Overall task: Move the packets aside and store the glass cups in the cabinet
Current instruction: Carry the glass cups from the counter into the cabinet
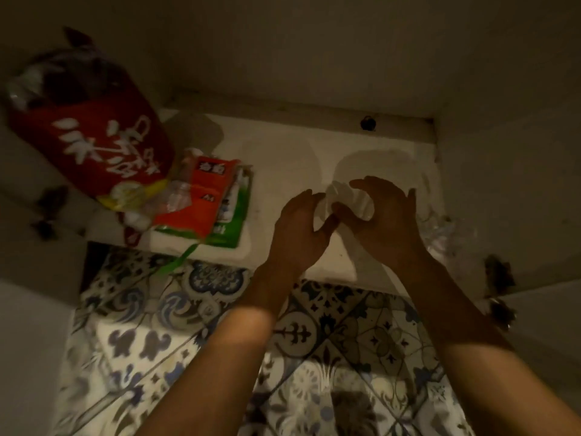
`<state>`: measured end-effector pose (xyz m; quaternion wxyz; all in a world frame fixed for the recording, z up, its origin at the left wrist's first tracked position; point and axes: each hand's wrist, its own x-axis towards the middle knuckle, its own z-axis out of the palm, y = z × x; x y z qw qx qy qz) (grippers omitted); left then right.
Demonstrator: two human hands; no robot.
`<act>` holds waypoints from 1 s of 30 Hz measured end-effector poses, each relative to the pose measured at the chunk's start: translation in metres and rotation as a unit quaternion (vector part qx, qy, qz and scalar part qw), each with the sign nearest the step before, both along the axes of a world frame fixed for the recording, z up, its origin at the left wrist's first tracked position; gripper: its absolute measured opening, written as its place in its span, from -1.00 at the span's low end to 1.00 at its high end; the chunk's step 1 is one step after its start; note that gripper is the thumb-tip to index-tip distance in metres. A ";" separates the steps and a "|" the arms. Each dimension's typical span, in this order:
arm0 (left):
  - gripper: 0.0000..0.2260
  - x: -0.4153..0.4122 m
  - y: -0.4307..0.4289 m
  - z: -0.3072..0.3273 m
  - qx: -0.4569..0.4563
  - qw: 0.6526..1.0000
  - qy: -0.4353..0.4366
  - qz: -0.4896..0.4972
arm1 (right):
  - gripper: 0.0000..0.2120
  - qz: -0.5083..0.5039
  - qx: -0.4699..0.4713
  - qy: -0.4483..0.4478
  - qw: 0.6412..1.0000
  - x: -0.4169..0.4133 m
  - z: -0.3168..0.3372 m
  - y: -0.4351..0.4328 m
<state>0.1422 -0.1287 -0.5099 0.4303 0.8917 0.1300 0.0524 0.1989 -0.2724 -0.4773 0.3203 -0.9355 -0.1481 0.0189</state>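
Both hands at centre frame over the white cabinet shelf [283,146]: left hand [298,228] and right hand [383,221] cupped half-open around a pale object [345,199] (glass cup? too blurred to tell). Packets [201,202] piled at left, beside a red bag [94,133].

Dim, warm light overall; a brighter patch falls across the lower part of the view, the cabinet interior [314,73] sits in shadow. Cabinet shelf [283,158] is white with faint grey stains, plain pale back and side walls, and a small dark round hole [367,123] in the strip where the back wall meets the shelf. Floor [345,335] below is patterned tile, blue and dark motifs on white; dark metal hinges [500,278] show at the right edge of the opening.
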 end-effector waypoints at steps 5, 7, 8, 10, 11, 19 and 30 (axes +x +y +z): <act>-0.54 -0.066 0.025 0.076 0.014 0.998 0.056 0.018 | -0.55 0.048 -0.022 0.025 0.998 -0.057 0.062 0.025; -0.56 -0.089 0.031 0.113 0.010 0.997 0.067 0.043 | -0.50 0.067 -0.028 0.067 0.995 -0.072 0.097 0.028; -0.61 -0.100 0.035 0.135 0.006 0.996 0.065 0.058 | -0.48 0.075 -0.028 0.083 0.993 -0.077 0.118 0.029; -0.73 -0.118 0.041 0.184 -0.013 0.994 0.068 0.083 | -0.50 0.082 -0.032 0.108 0.990 -0.084 0.166 0.034; -0.80 -0.125 0.042 0.208 -0.016 0.993 0.076 0.084 | -0.53 0.083 -0.036 0.129 0.987 -0.087 0.188 0.035; -0.63 -0.152 0.032 0.427 0.016 0.996 0.052 0.076 | -0.45 0.137 -0.026 0.217 0.966 -0.129 0.400 0.027; -0.69 -0.192 0.014 0.694 0.082 0.986 -0.018 0.143 | -0.57 0.239 0.018 0.124 0.963 -0.142 0.658 -0.008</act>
